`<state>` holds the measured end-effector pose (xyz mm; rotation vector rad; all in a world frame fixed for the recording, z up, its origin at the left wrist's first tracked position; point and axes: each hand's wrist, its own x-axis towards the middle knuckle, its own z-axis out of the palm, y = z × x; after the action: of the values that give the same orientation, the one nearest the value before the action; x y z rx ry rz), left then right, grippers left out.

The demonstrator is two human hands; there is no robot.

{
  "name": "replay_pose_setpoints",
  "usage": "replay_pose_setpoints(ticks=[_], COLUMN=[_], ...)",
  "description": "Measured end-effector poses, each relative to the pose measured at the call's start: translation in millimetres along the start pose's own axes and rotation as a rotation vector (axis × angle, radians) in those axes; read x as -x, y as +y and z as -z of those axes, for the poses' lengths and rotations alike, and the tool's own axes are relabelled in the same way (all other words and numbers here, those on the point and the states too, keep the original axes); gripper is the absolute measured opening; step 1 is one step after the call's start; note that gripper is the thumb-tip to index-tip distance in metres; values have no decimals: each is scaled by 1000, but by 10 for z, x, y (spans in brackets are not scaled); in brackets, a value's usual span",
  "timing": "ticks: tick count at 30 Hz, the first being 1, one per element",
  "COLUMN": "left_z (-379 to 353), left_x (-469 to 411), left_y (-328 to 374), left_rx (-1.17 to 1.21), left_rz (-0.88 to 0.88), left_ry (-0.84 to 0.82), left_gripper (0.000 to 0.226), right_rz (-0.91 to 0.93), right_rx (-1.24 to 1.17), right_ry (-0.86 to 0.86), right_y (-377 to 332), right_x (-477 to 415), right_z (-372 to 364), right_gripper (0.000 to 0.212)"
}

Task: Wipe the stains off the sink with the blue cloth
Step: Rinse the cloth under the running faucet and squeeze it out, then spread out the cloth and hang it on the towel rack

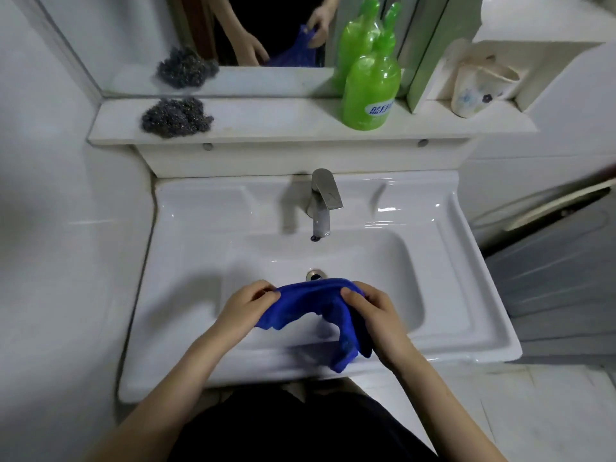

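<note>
The blue cloth hangs stretched between both hands above the front half of the white sink basin. My left hand pinches its left upper corner. My right hand grips the right side, and a long fold of cloth droops from it down over the sink's front rim. The drain shows just behind the cloth's top edge. No stains on the sink are clear enough for me to make out.
A steel faucet rises at the back centre of the sink. On the shelf above lie a steel-wool scrubber, a green bottle and a white cup. A mirror stands behind the shelf. White walls close in on the left.
</note>
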<state>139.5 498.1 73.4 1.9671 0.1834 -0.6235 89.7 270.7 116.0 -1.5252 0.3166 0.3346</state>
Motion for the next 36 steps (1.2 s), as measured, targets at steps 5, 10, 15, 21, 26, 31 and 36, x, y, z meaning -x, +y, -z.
replay_pose_setpoints(ticks=[5, 10, 15, 21, 26, 31, 36], left_z=[157, 64, -379, -1014, -1595, -2345, -2893], left_x=[205, 395, 632, 886, 1197, 1741, 2087], left_y=[178, 475, 279, -478, -877, -938, -766], left_rx=[-11, -117, -152, -330, -478, -539, -594], left_rz=[-294, -606, -654, -466, -407, -465, -500], left_ry=[27, -24, -226, -514, -619, -650, -714], left_gripper=[13, 15, 20, 18, 21, 27, 20], right_rz=[126, 226, 247, 126, -66, -165, -223], right_rx=[-27, -84, -162, -157, -216, -279, -281], right_ry=[287, 600, 962, 1254, 1332, 1362, 1427], right_y=[-96, -132, 116, 953, 1750, 2191, 2392], right_x=[490, 1182, 2012, 2978, 3622, 4273, 4815], right_z=[-103, -27, 50, 77, 154, 433, 811], right_gripper=[21, 18, 15, 24, 25, 29, 31])
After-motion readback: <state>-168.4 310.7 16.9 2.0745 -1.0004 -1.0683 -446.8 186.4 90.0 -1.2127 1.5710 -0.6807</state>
